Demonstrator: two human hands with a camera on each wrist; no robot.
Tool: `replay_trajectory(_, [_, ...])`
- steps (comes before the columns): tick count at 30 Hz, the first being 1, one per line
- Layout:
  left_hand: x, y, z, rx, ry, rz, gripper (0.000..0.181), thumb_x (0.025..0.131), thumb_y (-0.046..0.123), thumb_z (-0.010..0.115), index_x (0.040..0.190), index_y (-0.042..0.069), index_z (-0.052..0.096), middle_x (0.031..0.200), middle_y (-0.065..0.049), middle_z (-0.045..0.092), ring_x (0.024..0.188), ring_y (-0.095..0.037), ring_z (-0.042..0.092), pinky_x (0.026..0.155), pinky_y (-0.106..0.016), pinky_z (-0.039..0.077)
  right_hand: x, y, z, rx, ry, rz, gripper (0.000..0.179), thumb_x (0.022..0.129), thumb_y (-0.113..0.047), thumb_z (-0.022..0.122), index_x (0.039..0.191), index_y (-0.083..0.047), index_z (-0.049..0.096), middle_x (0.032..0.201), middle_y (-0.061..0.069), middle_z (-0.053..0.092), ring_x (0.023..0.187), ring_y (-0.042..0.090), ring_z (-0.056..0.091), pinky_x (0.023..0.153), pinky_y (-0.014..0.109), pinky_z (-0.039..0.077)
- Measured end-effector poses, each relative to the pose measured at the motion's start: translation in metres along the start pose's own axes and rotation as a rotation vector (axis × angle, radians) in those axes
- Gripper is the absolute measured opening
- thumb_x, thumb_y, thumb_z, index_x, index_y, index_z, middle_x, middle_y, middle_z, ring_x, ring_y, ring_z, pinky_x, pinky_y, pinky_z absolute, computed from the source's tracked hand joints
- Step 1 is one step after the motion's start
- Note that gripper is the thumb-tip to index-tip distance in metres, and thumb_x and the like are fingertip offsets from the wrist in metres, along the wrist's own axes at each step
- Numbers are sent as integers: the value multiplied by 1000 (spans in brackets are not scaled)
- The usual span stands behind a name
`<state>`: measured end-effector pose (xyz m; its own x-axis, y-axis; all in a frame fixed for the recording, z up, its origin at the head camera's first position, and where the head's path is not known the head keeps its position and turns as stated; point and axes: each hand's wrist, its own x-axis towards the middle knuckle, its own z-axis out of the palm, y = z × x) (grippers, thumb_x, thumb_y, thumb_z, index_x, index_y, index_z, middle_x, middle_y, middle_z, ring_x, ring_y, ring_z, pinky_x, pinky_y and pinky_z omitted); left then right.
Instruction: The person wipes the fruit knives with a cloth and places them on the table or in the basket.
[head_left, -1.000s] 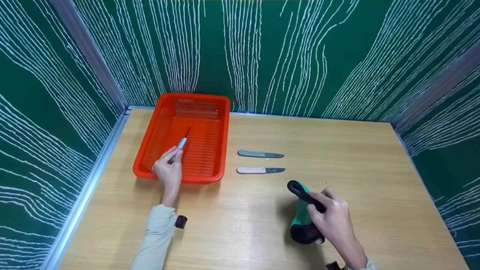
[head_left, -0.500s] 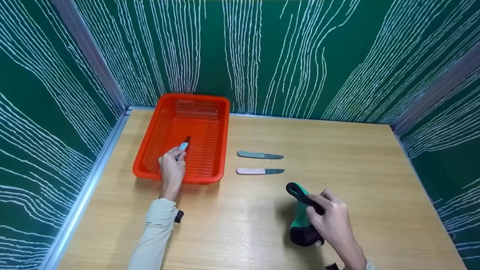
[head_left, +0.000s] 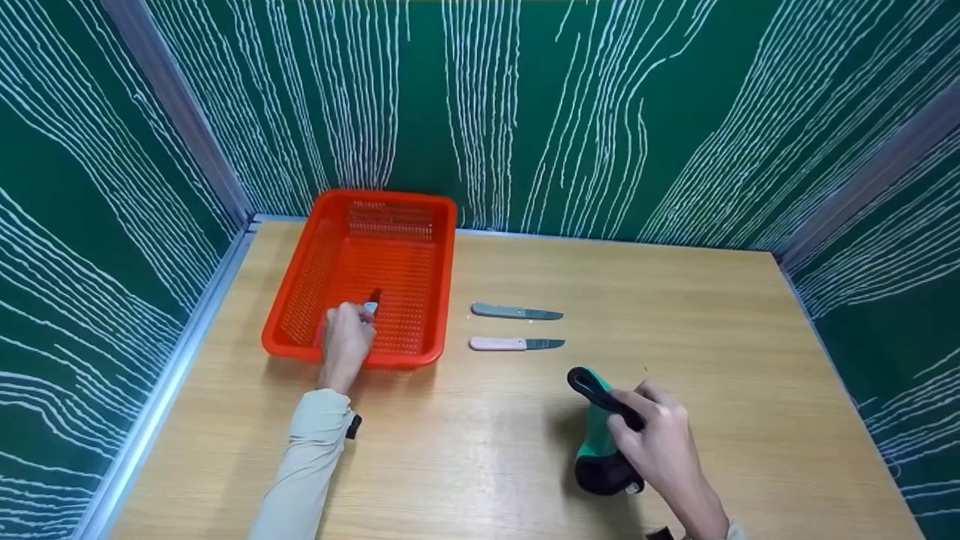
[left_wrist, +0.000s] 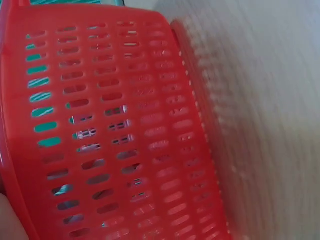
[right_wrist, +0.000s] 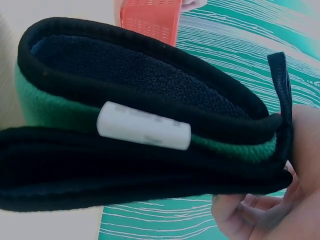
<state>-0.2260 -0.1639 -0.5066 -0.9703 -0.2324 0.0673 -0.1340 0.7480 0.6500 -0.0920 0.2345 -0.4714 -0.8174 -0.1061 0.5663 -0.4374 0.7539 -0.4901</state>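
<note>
Inside the red plastic basket (head_left: pixel 448 281), my left hand (head_left: pixel 346 337) pinches a small knife (head_left: pixel 371 306) with a light blue handle. Its dark blade points away from me, and the hand covers most of the handle. In the left wrist view the slotted basket wall (left_wrist: pixel 90 15) fills the left side and hides the knife. My right hand (head_left: pixel 660 435) grips a folded green cloth (head_left: pixel 596 435) with black edging by its upper edge. A white label (right_wrist: pixel 144 126) and a black hanging loop (right_wrist: pixel 282 85) show on the cloth in the right wrist view.
Between basket and cloth, two knives lie side by side on the wooden table (head_left: pixel 450 465): a grey-green-handled knife (head_left: pixel 516 310) farther back and a pink-handled knife (head_left: pixel 517 344) nearer me. Green walls (head_left: pixel 555 150) with white lines enclose the table on three sides.
My left hand has shifted slightly to the right in the basket, and the knife's tip has come down and nearer to me. The right hand holds the cloth almost where it was.
</note>
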Motion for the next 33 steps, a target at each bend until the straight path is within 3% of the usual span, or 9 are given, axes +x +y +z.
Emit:
replay_trajectory(7, [9,-2,-3,107,-220,-56,8,83,1,62,76,4,66,70,-7,57,61,-20,49,50,-30,37,-2,-1,-1,-17,-16,28,25,62,11,62,82,1,73,69,-5,50,53,5,44,40,14,36])
replay_trajectory(11, [9,-1,-4,95,-275,-78,11,85,6,61,92,3,68,73,-6,57,61,-19,49,51,-29,36,-1,-1,-1,-12,-16,38,25,62,12,63,81,0,73,69,-5,50,53,6,44,40,15,36])
replay_trajectory(14, [9,0,-3,32,-246,-46,24,87,8,61,110,2,66,87,-10,62,65,-22,52,54,-30,39,-1,-1,-1,-9,-16,43,25,62,12,63,81,0,73,69,-5,50,53,6,44,40,15,36])
replay_trajectory(16, [8,1,-1,-9,-205,8,29,88,9,62,116,3,65,99,-11,64,71,-23,54,58,-32,42,0,-1,-1,-7,-18,48,25,62,12,63,82,0,73,69,-5,50,53,6,44,39,15,36])
replay_trajectory(19, [5,2,2,-82,-132,109,25,87,8,64,111,6,68,108,-12,65,82,-27,59,66,-37,48,0,-1,-1,-4,-17,50,25,62,12,63,82,1,73,69,-4,50,53,6,44,39,15,36])
replay_trajectory(23, [0,6,6,-205,-43,240,18,84,1,66,99,5,72,104,-12,68,94,-32,62,81,-42,52,1,-2,-1,-1,-9,39,25,61,12,64,82,1,73,69,-5,50,53,6,44,40,15,36])
replay_trajectory(27, [-7,13,9,-300,-13,293,19,82,-3,67,99,4,72,101,-12,68,95,-30,62,88,-41,51,2,-4,-1,2,-3,26,26,61,12,64,82,0,74,68,-5,50,54,6,44,41,15,36])
replay_trajectory(31, [-16,27,12,-362,-32,287,24,82,-1,69,105,7,71,106,-9,67,71,-27,61,68,-33,56,3,-5,-3,0,0,19,27,62,13,63,82,0,74,68,-5,50,53,6,43,40,15,36])
replay_trajectory(33, [-19,35,14,-388,-39,297,27,81,-1,70,107,7,70,106,-8,66,68,-24,60,62,-30,55,4,-5,-4,0,1,20,27,62,13,63,82,0,74,68,-5,50,53,5,43,40,14,35])
